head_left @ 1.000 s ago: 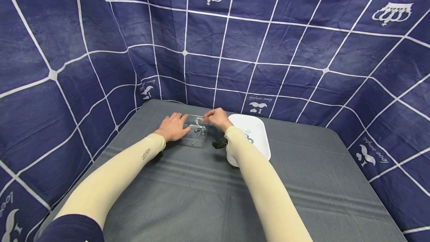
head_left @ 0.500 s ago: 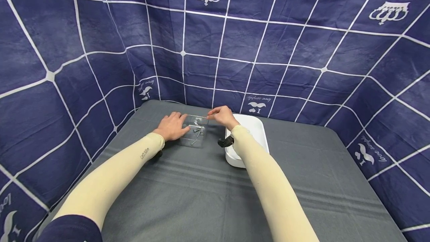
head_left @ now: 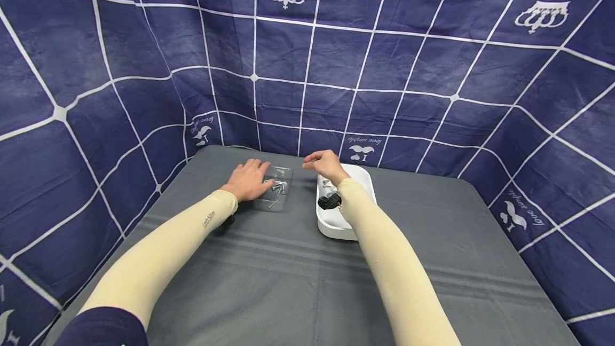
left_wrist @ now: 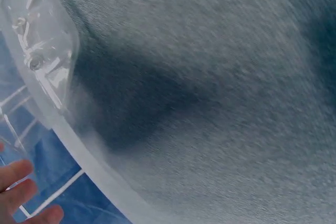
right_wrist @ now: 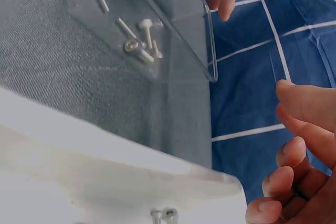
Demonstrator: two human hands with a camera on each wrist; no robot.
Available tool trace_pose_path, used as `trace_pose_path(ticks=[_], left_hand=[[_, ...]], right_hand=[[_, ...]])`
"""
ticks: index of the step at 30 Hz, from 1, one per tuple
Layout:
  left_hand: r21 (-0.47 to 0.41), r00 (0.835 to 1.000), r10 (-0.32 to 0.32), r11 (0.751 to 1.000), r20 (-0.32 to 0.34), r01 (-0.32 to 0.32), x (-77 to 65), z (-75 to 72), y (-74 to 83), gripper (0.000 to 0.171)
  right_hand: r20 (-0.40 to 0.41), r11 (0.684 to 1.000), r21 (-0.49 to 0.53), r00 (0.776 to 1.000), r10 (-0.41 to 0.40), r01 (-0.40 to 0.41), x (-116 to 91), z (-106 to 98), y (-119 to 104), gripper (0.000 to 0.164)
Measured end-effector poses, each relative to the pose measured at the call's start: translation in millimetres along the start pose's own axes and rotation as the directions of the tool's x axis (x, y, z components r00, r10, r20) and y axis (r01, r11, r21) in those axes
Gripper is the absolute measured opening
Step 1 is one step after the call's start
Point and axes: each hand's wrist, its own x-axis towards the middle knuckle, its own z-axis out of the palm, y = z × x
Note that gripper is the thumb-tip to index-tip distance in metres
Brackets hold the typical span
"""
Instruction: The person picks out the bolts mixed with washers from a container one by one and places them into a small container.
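Note:
A clear plastic box (head_left: 269,207) lies toward the left back of the table with several silver bolts (right_wrist: 147,34) in it. My left hand (head_left: 247,180) rests at the box's left side, fingers spread and nearly straight; some fingertips (left_wrist: 21,192) show in the left wrist view. Over the far left edge of a white tray (head_left: 338,233) hovers my right hand (head_left: 324,164). Its thumb and index finger are close together, the other fingers loosely curled (right_wrist: 281,182), and I see nothing between them. Silver hardware (right_wrist: 164,215) lies in the tray, partly hidden by my right hand and wrist.
Grey cloth (head_left: 269,282) covers the table. A blue curtain (head_left: 384,68) with white lines stands behind and at both sides. A strip of bare cloth separates the box from the tray.
My right hand has moved right, from the clear box's right edge to above the tray's far left edge. The left hand stays at the box. The head view has turned slightly right.

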Motion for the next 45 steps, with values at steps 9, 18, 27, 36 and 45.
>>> trace_pose_path(ticks=[9, 18, 27, 36, 45], left_hand=[[0.008, 1.000, 0.017, 1.000, 0.014, -0.017, 9.1, 1.2, 12.2, 0.067], [0.017, 0.999, 0.030, 0.999, 0.024, -0.031, 15.2, -0.2, 25.4, 0.067], [-0.002, 0.998, 0.052, 0.999, 0.035, -0.052, 21.9, 0.7, 38.4, 0.066], [0.012, 0.996, 0.079, 0.997, 0.032, -0.079, 27.9, 4.5, 55.4, 0.067], [-0.008, 0.993, 0.118, 0.993, 0.009, -0.118, 32.5, 4.5, 71.6, 0.067]], right_hand=[[-0.010, 1.000, 0.008, 0.999, 0.030, -0.030, -1.8, -13.7, 12.1, 0.022], [-0.023, 0.998, 0.019, 0.998, 0.060, -0.060, -5.8, -24.5, 24.8, 0.025], [-0.061, 0.998, -0.004, 0.996, 0.066, -0.066, -9.4, -34.6, 36.3, 0.024], [-0.080, 0.997, -0.014, 0.994, 0.079, -0.080, -15.1, -42.8, 47.5, 0.026], [-0.092, 0.995, -0.015, 0.991, 0.102, -0.104, -16.7, -45.7, 62.8, 0.027]])
